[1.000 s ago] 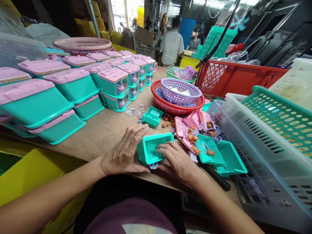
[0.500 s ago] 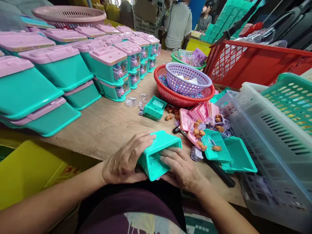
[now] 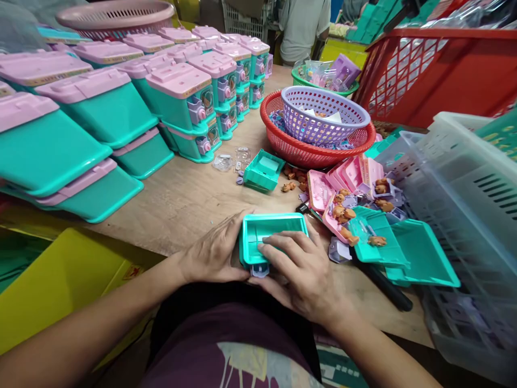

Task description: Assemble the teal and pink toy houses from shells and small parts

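Note:
At the table's near edge I hold a teal plastic box (image 3: 252, 237), its open top facing up toward me. My left hand (image 3: 214, 250) is wrapped round the box's left side. My right hand (image 3: 297, 264) grips the right side, with fingers reaching over the rim into the box and the thumb low at the front. A small lilac part (image 3: 259, 270) sits on the box's near face, by both thumbs. To the right lie another lilac part (image 3: 339, 250) and two teal boxes, the outer teal box (image 3: 424, 253) lying open.
Stacked teal boxes with pink lids (image 3: 181, 83) fill the left. A lilac basket (image 3: 325, 116) sits in a red basket (image 3: 278, 134). Pink lids (image 3: 321, 189), brown animal figures (image 3: 343, 213) and a black-handled tool (image 3: 383, 285) lie right, beside a clear crate (image 3: 464, 215). A person (image 3: 305, 32) stands behind.
The teal box has turned from lying tilted, opening toward the right and front, to opening upward. The lilac part on its near face now shows. The view has shifted slightly.

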